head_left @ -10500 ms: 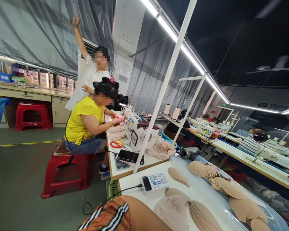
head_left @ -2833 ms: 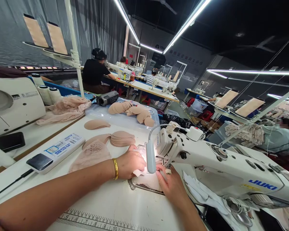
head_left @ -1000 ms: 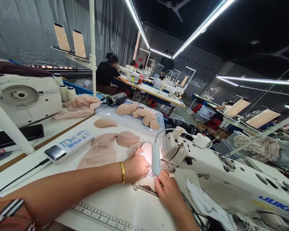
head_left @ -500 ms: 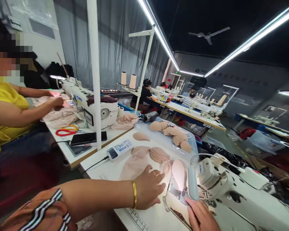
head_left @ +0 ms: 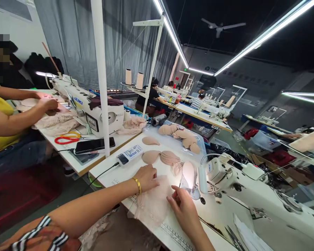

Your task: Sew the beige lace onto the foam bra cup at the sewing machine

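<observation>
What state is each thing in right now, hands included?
Left hand: fingers bent over the sheer fabric
Right hand: thumb and forefinger apart, at the fabric's edge
Sheer fabric: loosely spread
Lamp: lit, by the glow beside it
Beige pads: mostly in fanned stacks
White device: cable plugged in
Phone: face up, screen dark
Red-yellow scissors: lying flat
Ceiling lights: on

Ahead and left of the left grip [head_left: 146, 177], a white sewing machine [head_left: 84, 103] reads JUKI in blue. Far beyond it, the back wall [head_left: 240, 82] bears YING. Print on the white device [head_left: 129, 154] near that grip is illegible.
</observation>
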`<control>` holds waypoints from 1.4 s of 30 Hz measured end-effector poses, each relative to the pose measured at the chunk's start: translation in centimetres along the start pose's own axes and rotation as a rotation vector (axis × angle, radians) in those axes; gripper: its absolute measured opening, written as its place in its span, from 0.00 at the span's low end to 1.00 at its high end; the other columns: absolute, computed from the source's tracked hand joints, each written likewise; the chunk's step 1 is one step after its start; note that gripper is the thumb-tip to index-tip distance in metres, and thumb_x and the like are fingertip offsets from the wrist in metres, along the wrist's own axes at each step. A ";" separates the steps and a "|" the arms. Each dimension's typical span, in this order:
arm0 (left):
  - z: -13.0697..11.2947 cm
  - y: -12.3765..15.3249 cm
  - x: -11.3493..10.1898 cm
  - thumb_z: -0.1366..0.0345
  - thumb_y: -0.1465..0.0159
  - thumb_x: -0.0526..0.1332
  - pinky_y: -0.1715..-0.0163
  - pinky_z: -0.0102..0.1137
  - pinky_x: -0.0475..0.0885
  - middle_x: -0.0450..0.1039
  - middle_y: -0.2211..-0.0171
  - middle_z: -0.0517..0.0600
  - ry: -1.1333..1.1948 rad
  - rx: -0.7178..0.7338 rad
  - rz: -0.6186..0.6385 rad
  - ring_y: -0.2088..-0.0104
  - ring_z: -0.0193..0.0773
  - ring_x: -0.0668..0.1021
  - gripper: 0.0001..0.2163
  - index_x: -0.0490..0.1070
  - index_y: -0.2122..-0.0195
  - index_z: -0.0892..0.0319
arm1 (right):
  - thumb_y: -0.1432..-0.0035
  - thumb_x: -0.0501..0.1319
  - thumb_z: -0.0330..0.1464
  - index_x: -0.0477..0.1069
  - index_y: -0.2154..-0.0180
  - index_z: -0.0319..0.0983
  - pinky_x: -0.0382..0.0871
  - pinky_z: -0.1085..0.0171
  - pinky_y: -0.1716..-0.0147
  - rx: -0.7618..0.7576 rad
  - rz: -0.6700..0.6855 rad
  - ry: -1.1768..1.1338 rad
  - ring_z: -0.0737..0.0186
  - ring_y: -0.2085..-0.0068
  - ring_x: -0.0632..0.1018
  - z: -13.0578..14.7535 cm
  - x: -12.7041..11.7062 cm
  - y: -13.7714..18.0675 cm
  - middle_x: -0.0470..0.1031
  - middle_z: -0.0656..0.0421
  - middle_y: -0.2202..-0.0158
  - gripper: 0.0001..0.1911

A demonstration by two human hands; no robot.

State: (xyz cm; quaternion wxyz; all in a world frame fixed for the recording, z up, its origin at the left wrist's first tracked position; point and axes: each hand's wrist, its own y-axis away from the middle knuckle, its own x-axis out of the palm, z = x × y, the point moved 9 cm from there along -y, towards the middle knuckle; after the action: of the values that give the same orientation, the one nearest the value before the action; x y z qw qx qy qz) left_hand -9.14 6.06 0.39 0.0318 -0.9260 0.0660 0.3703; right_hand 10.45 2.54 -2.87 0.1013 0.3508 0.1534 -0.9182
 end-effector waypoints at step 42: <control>-7.5 0.1 -0.3 0.62 0.36 0.57 0.68 0.30 0.67 0.78 0.71 0.47 0.013 0.300 0.195 0.68 0.39 0.77 0.11 0.77 0.69 0.59 | 0.41 0.64 0.57 0.74 0.57 0.39 0.72 0.61 0.60 0.272 -0.166 -0.859 0.61 0.66 0.77 -1.1 -2.8 1.5 0.74 0.58 0.65 0.28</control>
State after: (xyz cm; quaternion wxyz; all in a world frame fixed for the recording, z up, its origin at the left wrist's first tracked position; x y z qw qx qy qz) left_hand -4.23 5.13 6.02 0.1330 -0.9025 0.2103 0.3516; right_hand 13.64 1.71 -2.08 0.0350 -0.0653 0.0029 -0.9972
